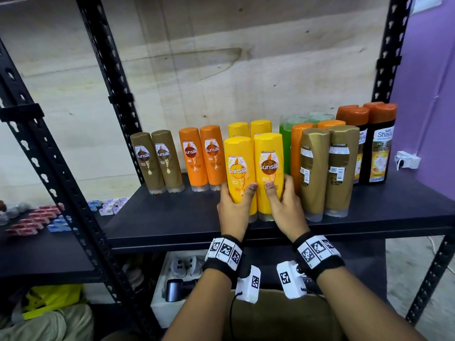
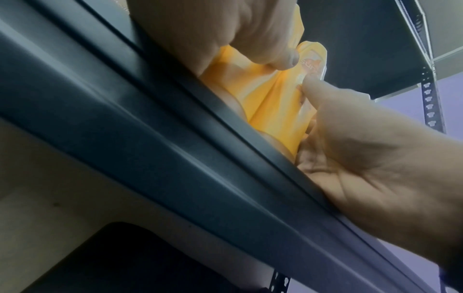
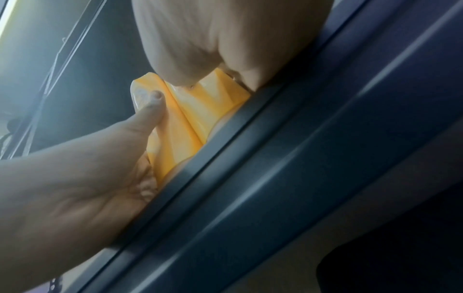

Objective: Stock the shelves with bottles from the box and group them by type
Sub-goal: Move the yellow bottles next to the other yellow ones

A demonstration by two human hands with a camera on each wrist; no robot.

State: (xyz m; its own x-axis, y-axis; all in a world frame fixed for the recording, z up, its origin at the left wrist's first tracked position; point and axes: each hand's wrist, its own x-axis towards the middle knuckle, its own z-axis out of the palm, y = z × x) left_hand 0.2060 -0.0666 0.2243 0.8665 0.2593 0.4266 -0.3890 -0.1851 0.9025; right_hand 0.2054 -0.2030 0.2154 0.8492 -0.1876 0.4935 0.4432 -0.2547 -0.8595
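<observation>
Both hands at shelf front: left hand grips left yellow Sunsilk bottle, right hand grips right yellow Sunsilk bottle, side by side, touching, bases on the black shelf. Risk: pushed back, they may knock the rear yellow pair; gold bottles stand just beside. Plywood backing, purple wall.
</observation>
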